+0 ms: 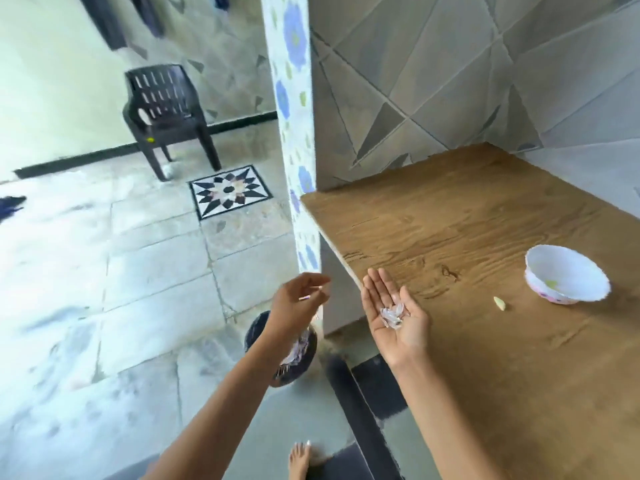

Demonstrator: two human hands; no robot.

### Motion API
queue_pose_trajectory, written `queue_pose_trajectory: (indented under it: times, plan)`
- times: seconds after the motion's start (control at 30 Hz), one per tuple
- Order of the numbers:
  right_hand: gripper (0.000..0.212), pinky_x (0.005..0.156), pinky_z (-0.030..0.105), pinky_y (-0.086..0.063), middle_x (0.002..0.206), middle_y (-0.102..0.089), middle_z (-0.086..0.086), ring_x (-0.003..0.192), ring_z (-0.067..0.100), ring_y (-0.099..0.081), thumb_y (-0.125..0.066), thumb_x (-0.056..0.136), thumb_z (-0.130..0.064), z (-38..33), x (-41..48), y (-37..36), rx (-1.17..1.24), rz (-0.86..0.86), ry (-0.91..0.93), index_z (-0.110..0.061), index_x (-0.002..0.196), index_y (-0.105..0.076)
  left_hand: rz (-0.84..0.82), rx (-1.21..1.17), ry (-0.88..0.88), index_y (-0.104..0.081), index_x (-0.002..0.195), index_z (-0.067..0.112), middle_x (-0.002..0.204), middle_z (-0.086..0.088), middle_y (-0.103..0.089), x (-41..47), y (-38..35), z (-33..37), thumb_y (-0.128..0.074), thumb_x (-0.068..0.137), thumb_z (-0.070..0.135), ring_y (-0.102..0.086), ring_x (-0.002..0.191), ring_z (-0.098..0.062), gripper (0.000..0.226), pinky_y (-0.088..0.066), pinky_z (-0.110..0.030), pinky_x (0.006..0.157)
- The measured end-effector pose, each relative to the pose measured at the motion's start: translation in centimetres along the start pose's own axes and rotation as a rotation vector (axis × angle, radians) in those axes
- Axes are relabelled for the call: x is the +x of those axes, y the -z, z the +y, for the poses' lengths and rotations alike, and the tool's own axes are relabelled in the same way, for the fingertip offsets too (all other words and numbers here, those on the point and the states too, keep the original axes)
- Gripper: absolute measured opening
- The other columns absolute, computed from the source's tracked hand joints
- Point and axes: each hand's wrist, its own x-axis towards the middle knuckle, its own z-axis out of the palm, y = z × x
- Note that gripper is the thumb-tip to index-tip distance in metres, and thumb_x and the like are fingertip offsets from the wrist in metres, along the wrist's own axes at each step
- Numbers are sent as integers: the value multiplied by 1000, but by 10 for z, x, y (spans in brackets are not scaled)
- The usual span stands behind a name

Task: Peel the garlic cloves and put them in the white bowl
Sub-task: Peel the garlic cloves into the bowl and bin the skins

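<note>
My right hand [394, 315] lies palm up over the left front edge of the wooden counter [467, 216], with a small heap of garlic skins [393, 315] in the palm. My left hand [299, 303] hovers left of the counter, above a dark bin [308, 358] on the floor, and pinches a thin strip of garlic skin [313, 294]. A garlic clove [499, 303] lies on the counter. To its right stands the white bowl [540, 271], and something pale green [551, 283] lies inside it.
A tiled pillar with blue flowers [294, 98] stands at the counter's left end, with grey tiled walls behind. On the stone floor a dark plastic chair [166, 112] stands far left. My bare foot [299, 460] shows at the bottom.
</note>
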Motion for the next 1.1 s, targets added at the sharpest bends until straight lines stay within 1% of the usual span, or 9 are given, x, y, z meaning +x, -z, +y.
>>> queue_pose_trajectory:
  times: [0.2,0.3,0.5,0.6,0.73,0.9,1.0,1.07,1.1]
  plan:
    - [37,85,35,-53,102,-70,17,90,23,-70,-46,80,-22,84,69,-23,-71,-15,-167,-1,87,-76,170,59,93,-69,103,12,102,0,-70,31,72,-48,-63,86,4,-65,92,-12,20,-49,-19,82]
    - [37,86,35,-53,102,-70,16,91,23,-70,-47,79,-23,120,115,-25,-89,21,-186,-1,88,-76,144,107,128,-68,107,9,104,1,-68,66,100,-74,-63,86,3,-62,95,-10,23,-46,-7,77]
    - [35,93,34,-51,108,-69,15,99,22,-68,-50,82,-25,188,214,0,-130,153,-196,-3,91,-76,101,185,218,-67,110,13,107,4,-67,157,140,-148,-64,87,8,-59,102,-10,25,-43,-17,86]
    - [38,87,31,-55,111,-68,16,101,22,-67,-39,98,-21,228,273,49,-187,281,-227,-1,101,-71,91,151,329,-67,107,18,106,5,-67,202,144,-225,-63,88,11,-60,104,-12,21,-46,-25,90]
    - [42,82,28,-57,106,-70,15,97,20,-69,-35,102,-20,280,347,141,-270,382,-294,-1,98,-72,138,49,477,-67,105,20,103,5,-68,252,132,-351,-61,90,11,-62,99,-9,19,-43,-17,80]
    - [38,91,27,-51,104,-70,10,105,20,-62,-30,104,-22,343,422,267,-430,468,-375,-4,105,-63,150,19,565,-67,107,19,100,5,-67,283,92,-511,-57,92,11,-61,89,-3,20,-44,-10,66]
    - [39,101,30,-43,115,-62,12,116,23,-54,-28,105,-24,364,453,318,-504,483,-409,-1,109,-59,121,44,564,-67,108,19,101,7,-68,290,69,-575,-57,91,11,-62,94,-5,21,-47,-13,76]
    - [42,109,32,-34,131,-55,13,128,23,-46,-27,105,-29,374,469,345,-620,483,-441,-1,122,-54,95,50,553,-67,107,18,102,7,-68,293,56,-603,-57,91,10,-62,95,-4,21,-47,-11,81]
    - [47,112,33,-28,139,-49,12,134,22,-40,-25,104,-35,377,475,355,-707,477,-476,-3,131,-49,81,56,552,-68,107,18,102,7,-68,294,50,-613,-56,91,10,-61,94,-3,21,-45,-6,79]
